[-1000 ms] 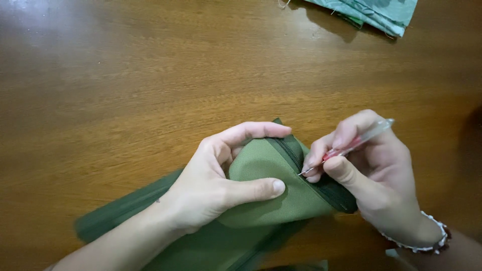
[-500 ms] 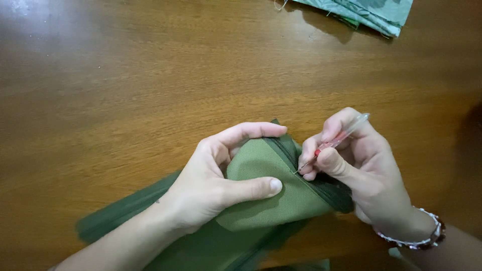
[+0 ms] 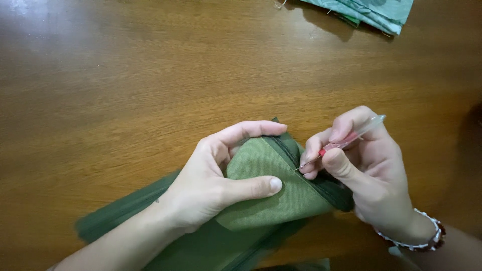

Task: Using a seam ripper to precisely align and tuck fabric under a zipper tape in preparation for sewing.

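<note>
While the green fabric piece (image 3: 281, 200) lay folded on the wooden table (image 3: 125, 90), it was gripped by the left hand (image 3: 211, 185), the thumb pressed on top of the lighter green fold and the index finger curled over the far edge, so that the cloth was pinched between them. A dark green zipper strip (image 3: 286, 148) was seen running along the folded ridge, just beside the left index fingertip. A thin seam ripper (image 3: 346, 140), clear-handled with a red section, was held in the right hand (image 3: 366, 170); the thumb and first fingers were closed together around its shaft in a pen-like grip, and its fine metal tip was set against the seam next to the zipper. The right hand's lower fingers were rested on the dark edge of the fabric. A beaded bracelet (image 3: 416, 241) was worn on the right wrist. At the far edge of the table, well apart from both hands, a second piece of pale green cloth (image 3: 371, 12) was left lying.
</note>
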